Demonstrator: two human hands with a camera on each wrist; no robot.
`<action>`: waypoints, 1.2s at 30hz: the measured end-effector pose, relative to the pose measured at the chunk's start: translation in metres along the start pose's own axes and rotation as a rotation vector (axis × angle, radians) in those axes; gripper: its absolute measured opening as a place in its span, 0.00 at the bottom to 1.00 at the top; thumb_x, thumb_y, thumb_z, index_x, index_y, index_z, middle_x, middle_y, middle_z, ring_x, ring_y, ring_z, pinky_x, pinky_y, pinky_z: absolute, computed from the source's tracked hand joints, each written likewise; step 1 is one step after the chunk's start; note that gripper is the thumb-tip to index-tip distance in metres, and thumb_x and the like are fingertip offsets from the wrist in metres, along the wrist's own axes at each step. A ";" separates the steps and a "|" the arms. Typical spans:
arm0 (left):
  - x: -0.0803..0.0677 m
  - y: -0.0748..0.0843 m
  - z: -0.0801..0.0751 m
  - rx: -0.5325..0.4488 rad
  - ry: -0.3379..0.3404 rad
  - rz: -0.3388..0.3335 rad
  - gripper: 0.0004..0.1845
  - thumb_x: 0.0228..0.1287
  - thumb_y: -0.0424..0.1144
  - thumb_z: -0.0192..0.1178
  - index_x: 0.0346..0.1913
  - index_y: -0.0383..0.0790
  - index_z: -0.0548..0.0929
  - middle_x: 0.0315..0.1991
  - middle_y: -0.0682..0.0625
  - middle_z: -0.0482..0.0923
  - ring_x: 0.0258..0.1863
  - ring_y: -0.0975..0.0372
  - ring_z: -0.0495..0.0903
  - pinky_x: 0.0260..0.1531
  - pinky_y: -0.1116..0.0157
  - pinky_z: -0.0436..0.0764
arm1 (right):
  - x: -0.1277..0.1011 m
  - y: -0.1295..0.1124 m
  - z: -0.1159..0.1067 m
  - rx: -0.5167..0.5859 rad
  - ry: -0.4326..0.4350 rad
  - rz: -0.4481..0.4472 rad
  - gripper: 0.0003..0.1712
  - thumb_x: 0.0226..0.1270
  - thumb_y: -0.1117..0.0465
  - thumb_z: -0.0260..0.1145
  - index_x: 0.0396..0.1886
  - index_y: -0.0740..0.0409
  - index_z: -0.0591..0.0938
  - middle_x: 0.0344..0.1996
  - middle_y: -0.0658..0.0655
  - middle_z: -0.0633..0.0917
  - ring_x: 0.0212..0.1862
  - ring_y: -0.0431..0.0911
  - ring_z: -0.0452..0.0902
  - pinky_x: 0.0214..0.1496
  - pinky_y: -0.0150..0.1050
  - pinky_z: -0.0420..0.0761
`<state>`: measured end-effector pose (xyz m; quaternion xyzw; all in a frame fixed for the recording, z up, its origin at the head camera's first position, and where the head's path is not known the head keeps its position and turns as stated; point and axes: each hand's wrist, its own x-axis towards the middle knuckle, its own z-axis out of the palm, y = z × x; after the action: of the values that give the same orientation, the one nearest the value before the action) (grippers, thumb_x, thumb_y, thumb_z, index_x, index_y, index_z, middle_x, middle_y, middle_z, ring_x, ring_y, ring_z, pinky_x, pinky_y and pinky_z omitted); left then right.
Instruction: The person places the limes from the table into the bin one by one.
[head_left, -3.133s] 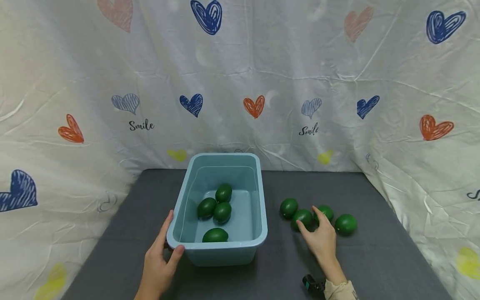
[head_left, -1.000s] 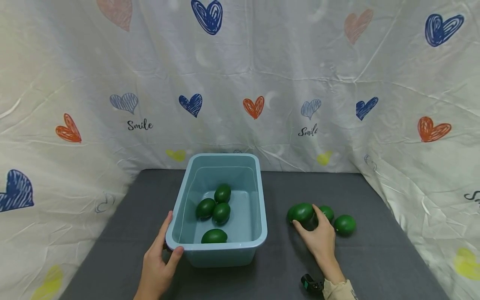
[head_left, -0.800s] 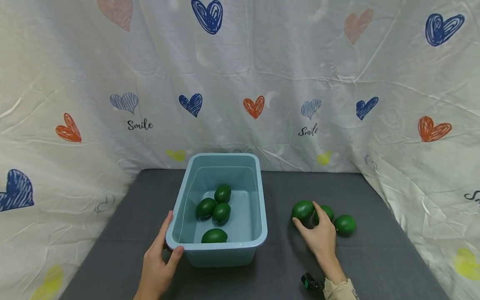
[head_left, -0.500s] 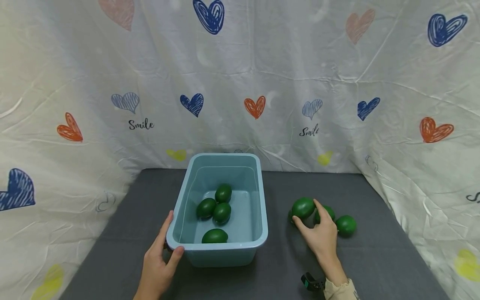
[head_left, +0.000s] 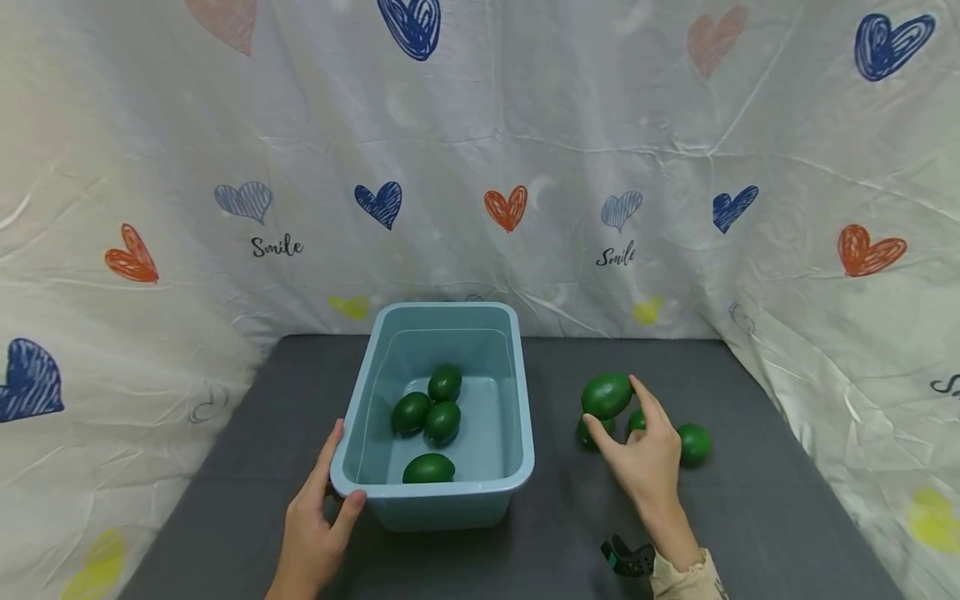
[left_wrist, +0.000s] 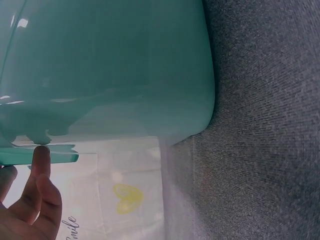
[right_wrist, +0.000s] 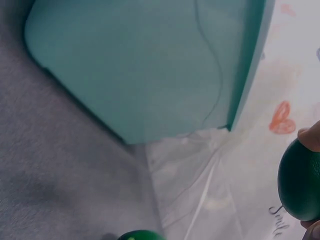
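My right hand [head_left: 645, 450] pinches a dark green lime [head_left: 607, 396] between thumb and fingers, held just over the table. The right wrist view shows this lime [right_wrist: 301, 182] at its right edge, with fingertips at both ends. Below it lies a second lime [head_left: 595, 434]; another lime [head_left: 637, 421] is partly hidden behind the fingers, and one more lime [head_left: 694, 445] lies to the right. With my left hand [head_left: 315, 525] I hold the near left corner of a blue plastic bin [head_left: 433, 491], fingers under its rim in the left wrist view. Inside are several limes [head_left: 429, 469].
A dark grey cloth [head_left: 570, 533] covers the table. Behind it hangs a white curtain [head_left: 450, 267] printed with hearts. A black strap device [head_left: 628, 557] sits at my right wrist, above a beige sleeve [head_left: 686, 579].
My right hand has gripped a lime from the group and raised it off the table, uncovering the lime beneath. The left hand and the bin have stayed put.
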<state>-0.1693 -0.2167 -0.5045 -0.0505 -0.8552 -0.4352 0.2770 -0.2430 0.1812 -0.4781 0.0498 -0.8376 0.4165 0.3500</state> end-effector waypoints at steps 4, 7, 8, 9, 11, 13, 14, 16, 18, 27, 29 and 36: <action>0.000 0.001 -0.001 0.016 -0.017 -0.022 0.45 0.71 0.34 0.68 0.85 0.56 0.59 0.78 0.48 0.70 0.53 0.77 0.74 0.43 0.79 0.74 | 0.001 -0.008 -0.001 0.024 0.004 -0.013 0.48 0.56 0.56 0.85 0.76 0.58 0.76 0.66 0.66 0.82 0.08 0.28 0.56 0.12 0.30 0.63; 0.000 0.002 -0.001 0.016 -0.032 -0.035 0.45 0.72 0.34 0.67 0.86 0.56 0.58 0.79 0.49 0.67 0.58 0.79 0.72 0.46 0.82 0.73 | 0.002 -0.013 0.000 0.046 0.003 -0.024 0.47 0.57 0.56 0.85 0.76 0.57 0.76 0.66 0.65 0.82 0.08 0.27 0.55 0.12 0.30 0.62; 0.000 0.002 0.000 0.013 -0.036 -0.037 0.45 0.72 0.34 0.66 0.86 0.55 0.58 0.80 0.49 0.67 0.59 0.79 0.72 0.47 0.82 0.72 | 0.002 -0.015 0.000 0.052 0.002 -0.029 0.47 0.57 0.56 0.85 0.76 0.57 0.76 0.66 0.65 0.82 0.08 0.27 0.55 0.12 0.30 0.62; 0.001 0.002 0.000 0.009 -0.038 -0.038 0.45 0.72 0.34 0.66 0.86 0.55 0.57 0.80 0.49 0.66 0.59 0.79 0.72 0.48 0.83 0.72 | 0.002 -0.016 0.001 0.058 0.001 -0.037 0.47 0.56 0.57 0.85 0.76 0.58 0.76 0.66 0.65 0.82 0.08 0.27 0.55 0.12 0.30 0.62; 0.001 0.003 0.000 0.004 -0.040 -0.037 0.45 0.72 0.34 0.66 0.86 0.54 0.58 0.80 0.49 0.66 0.60 0.79 0.71 0.49 0.83 0.72 | 0.002 -0.019 0.003 0.061 -0.002 -0.055 0.47 0.56 0.57 0.85 0.75 0.59 0.76 0.65 0.66 0.82 0.09 0.27 0.55 0.12 0.29 0.62; 0.001 0.003 0.000 0.002 -0.041 -0.037 0.45 0.73 0.34 0.66 0.86 0.55 0.57 0.80 0.49 0.66 0.61 0.79 0.71 0.49 0.83 0.71 | 0.001 -0.022 0.006 0.063 -0.010 -0.075 0.48 0.54 0.58 0.86 0.75 0.60 0.77 0.65 0.66 0.82 0.09 0.26 0.55 0.12 0.29 0.62; 0.000 0.003 0.000 0.003 -0.042 -0.037 0.45 0.73 0.34 0.66 0.86 0.56 0.57 0.80 0.49 0.66 0.61 0.80 0.71 0.49 0.84 0.71 | 0.001 -0.023 0.007 0.061 -0.017 -0.081 0.48 0.54 0.58 0.86 0.75 0.60 0.77 0.65 0.66 0.82 0.09 0.26 0.55 0.13 0.29 0.63; 0.000 0.002 0.000 0.002 -0.043 -0.038 0.46 0.73 0.34 0.66 0.86 0.59 0.56 0.80 0.49 0.65 0.61 0.80 0.70 0.50 0.84 0.71 | -0.001 -0.026 0.010 0.062 -0.029 -0.087 0.48 0.54 0.57 0.86 0.74 0.60 0.77 0.65 0.66 0.82 0.10 0.26 0.55 0.13 0.29 0.63; 0.000 0.002 -0.001 0.001 -0.042 -0.038 0.46 0.73 0.35 0.66 0.86 0.61 0.56 0.81 0.50 0.65 0.62 0.80 0.70 0.50 0.84 0.71 | -0.003 -0.029 0.013 0.071 -0.042 -0.082 0.48 0.53 0.57 0.86 0.74 0.60 0.77 0.65 0.66 0.82 0.10 0.26 0.56 0.13 0.29 0.64; 0.000 -0.001 0.000 -0.009 -0.039 -0.025 0.45 0.73 0.35 0.67 0.86 0.58 0.57 0.81 0.53 0.64 0.62 0.79 0.71 0.50 0.83 0.71 | -0.009 -0.046 0.027 0.108 -0.103 -0.068 0.48 0.53 0.56 0.87 0.75 0.58 0.77 0.66 0.63 0.82 0.10 0.26 0.57 0.14 0.28 0.65; 0.000 -0.001 0.000 -0.009 -0.041 -0.025 0.45 0.73 0.35 0.67 0.86 0.57 0.57 0.81 0.53 0.64 0.63 0.79 0.70 0.51 0.83 0.71 | -0.009 -0.051 0.029 0.122 -0.105 -0.074 0.48 0.54 0.56 0.87 0.75 0.58 0.77 0.66 0.63 0.82 0.10 0.26 0.57 0.14 0.28 0.65; 0.000 0.000 0.000 -0.015 -0.039 -0.022 0.46 0.72 0.34 0.67 0.86 0.60 0.57 0.81 0.52 0.64 0.64 0.79 0.70 0.52 0.83 0.70 | -0.009 -0.064 0.036 0.162 -0.130 -0.105 0.48 0.55 0.56 0.86 0.75 0.59 0.77 0.66 0.64 0.82 0.10 0.26 0.55 0.13 0.28 0.64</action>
<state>-0.1694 -0.2169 -0.5046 -0.0516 -0.8577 -0.4434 0.2553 -0.2321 0.1113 -0.4559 0.1485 -0.8183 0.4599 0.3110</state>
